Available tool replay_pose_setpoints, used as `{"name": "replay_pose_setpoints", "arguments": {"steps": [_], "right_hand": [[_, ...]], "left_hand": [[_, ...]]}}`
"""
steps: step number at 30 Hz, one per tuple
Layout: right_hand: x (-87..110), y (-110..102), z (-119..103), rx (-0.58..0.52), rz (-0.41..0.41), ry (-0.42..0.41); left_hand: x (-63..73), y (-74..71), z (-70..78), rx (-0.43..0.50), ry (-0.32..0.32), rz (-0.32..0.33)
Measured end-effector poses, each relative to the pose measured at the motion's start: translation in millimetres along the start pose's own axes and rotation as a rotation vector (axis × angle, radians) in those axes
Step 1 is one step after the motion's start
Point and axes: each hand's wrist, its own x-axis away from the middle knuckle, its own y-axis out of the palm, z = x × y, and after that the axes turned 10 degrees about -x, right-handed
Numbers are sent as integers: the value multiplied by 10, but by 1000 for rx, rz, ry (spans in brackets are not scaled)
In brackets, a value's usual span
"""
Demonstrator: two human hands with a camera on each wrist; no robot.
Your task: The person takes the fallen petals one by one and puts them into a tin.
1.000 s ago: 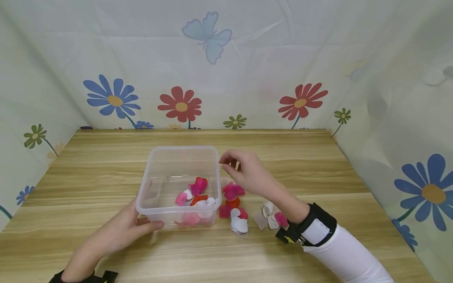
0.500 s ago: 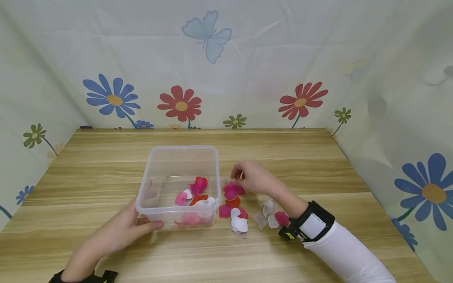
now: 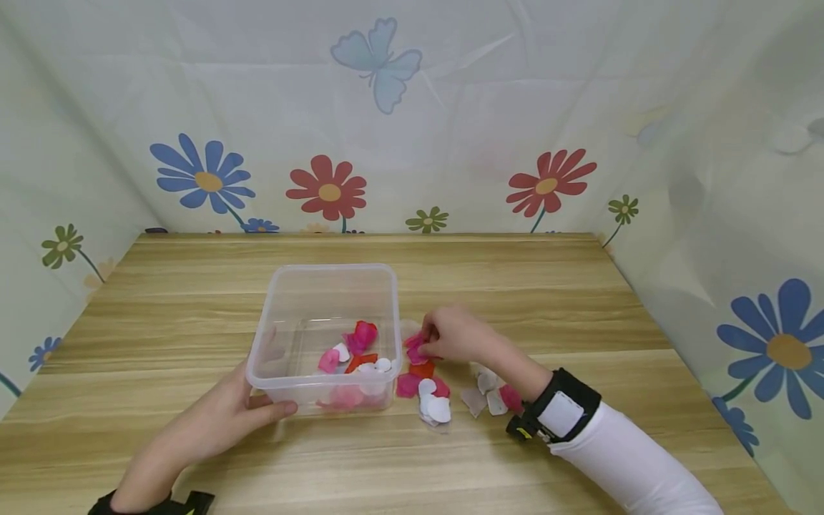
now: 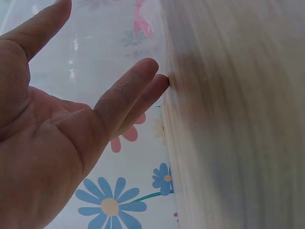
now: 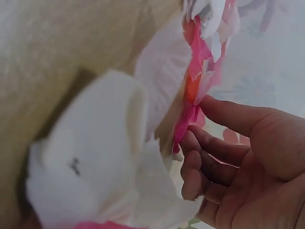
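the right grip (image 3: 455, 333), lowered since a second ago, pinches magenta petals (image 3: 415, 351); the left grip (image 3: 225, 413), apart, touches a clear box (image 3: 322, 381).

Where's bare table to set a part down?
Free: wooden tabletop between clear plastic box and flower-print curtain; left of the left hand; also in front of the box and loose petals. Crowded: right of the box, where petals lie in two clusters and the right hand pinches a magenta petal.
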Motion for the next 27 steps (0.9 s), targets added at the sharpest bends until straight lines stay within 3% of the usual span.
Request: {"name": "replay_pose_setpoints", "arguments": {"steps": [27], "right_hand": [[1, 74, 32, 23, 30, -105]], "left_hand": [[-6, 0, 14, -2, -7, -5]]}}
